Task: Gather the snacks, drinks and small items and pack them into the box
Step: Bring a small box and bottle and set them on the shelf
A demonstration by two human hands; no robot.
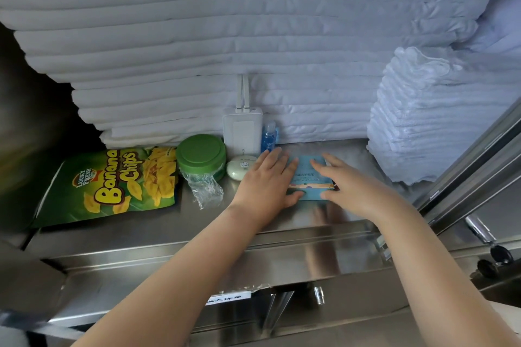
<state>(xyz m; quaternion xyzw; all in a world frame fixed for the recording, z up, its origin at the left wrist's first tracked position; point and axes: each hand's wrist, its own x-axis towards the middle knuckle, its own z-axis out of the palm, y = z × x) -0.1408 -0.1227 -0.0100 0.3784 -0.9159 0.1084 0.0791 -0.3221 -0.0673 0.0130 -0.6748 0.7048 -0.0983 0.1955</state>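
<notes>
A small light-blue packet (308,177) lies flat on the steel shelf (158,231). My left hand (267,180) lies on its left edge with fingers straight and the thumb under its near-left corner. My right hand (342,180) covers its right edge, fingers stretched over it. To the left lie a green bag of banana chips (112,183), a round green-lidded tub (201,156) with crumpled clear wrap (204,186) in front, and a pale oval case (239,167). A small blue bottle (268,139) stands behind my left hand.
A white router (243,132) with two antennas stands against a tall stack of folded white linen (225,36). A second pile of folded towels (428,121) fills the shelf's right side. A metal door frame (479,172) slants at the right.
</notes>
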